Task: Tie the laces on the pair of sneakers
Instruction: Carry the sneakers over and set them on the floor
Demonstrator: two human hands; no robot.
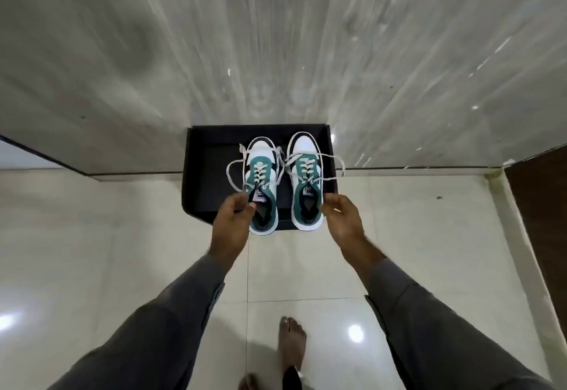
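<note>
bare toes [293, 340] on the glossy floor tiles [122, 236] sit closest, with grey sleeves [171, 313] reaching forward from either side. straight ahead of both hands, the pair of sneakers stands side by side on a black tray [211, 159] set against the wall, toes pointing away and heels toward the person, so each shoe's long axis runs directly out from the body. the left hand [233, 217] is at the collar of the left sneaker [261, 187], fingers curled and pinched near the tongue, though whether it actually grips a lace i cannot tell. the right hand [342, 214] is just beside the right sneaker [306, 187], fingers half curled, seemingly holding nothing. white laces [233, 168] lie loose in loops beyond both shoes. each hand is nearer its own shoe. tongue labels [260, 195] are too blurred to read.
</note>
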